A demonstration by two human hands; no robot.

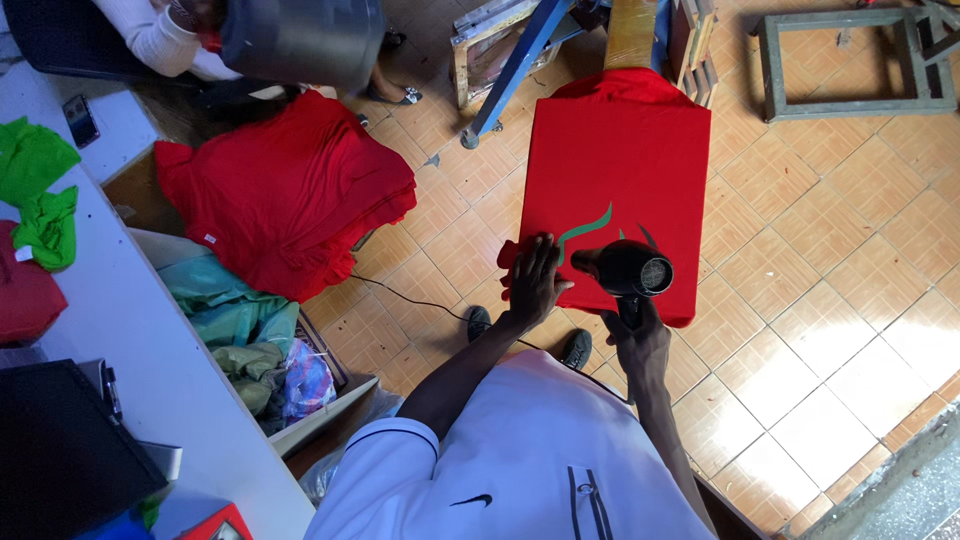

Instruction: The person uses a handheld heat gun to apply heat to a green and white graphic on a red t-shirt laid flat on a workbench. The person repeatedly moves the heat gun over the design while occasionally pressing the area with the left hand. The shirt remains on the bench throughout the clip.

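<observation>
A red shirt is stretched flat over a printing board, with a green printed curve near its lower part. My left hand lies flat on the shirt's lower left corner, fingers spread beside the print. My right hand grips the handle of a black hair dryer, whose nozzle end hangs just over the shirt next to the print.
A pile of red shirts lies to the left. A white table carries green cloth and a phone. A box of plastic bags stands beside it. A metal frame lies on the tiled floor. Another person's sleeve shows at the top left.
</observation>
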